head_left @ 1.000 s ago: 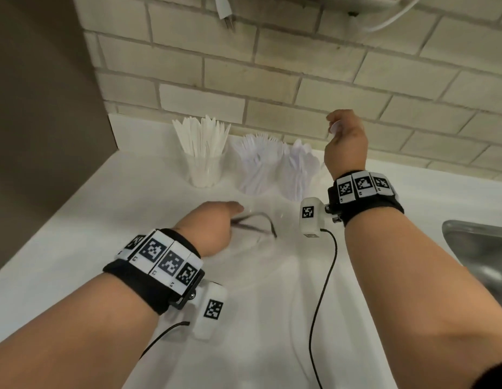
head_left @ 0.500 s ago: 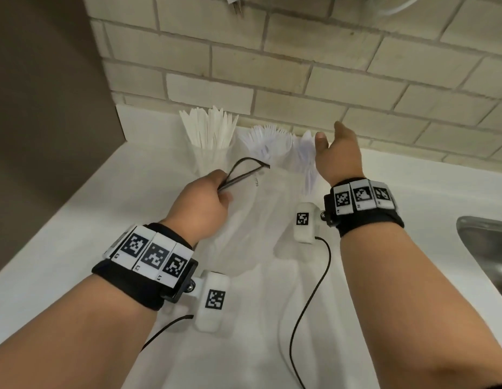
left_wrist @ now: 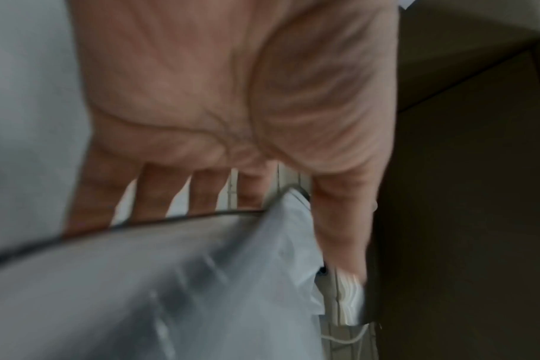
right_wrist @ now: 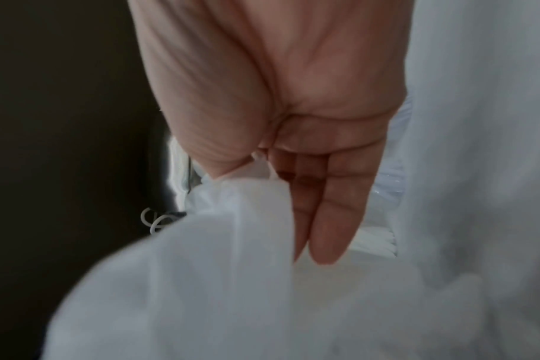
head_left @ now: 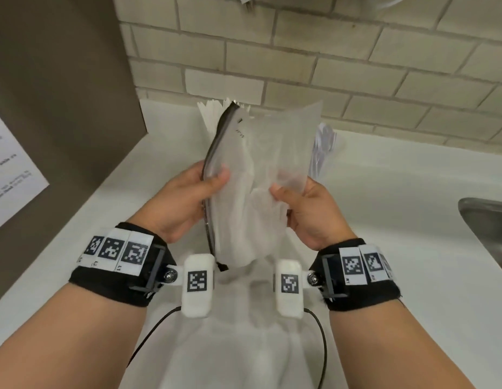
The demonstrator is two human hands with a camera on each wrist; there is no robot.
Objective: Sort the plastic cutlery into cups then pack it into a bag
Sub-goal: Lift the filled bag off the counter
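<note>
bag (head_left: 261, 175): upright between your hands, off the counter (head_left: 398, 248)
left hand (head_left: 185, 197): thumb and fingers pinch its zip edge
right hand (head_left: 308, 211): thumb and fingers pinch its opposite side

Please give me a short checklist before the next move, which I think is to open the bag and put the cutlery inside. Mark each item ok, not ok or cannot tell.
1. Bag is off the counter and held up: ok.
2. Left hand has a grip on the dark zip edge, thumb in front: ok.
3. Right hand pinches the opposite side of the bag: ok.
4. Zip edge is open wide enough for cutlery: not ok, it looks like a narrow line.
5. Bag is empty: cannot tell, the plastic is cloudy.
6. Cutlery stands within reach behind the bag: ok, though mostly hidden by it.
</note>
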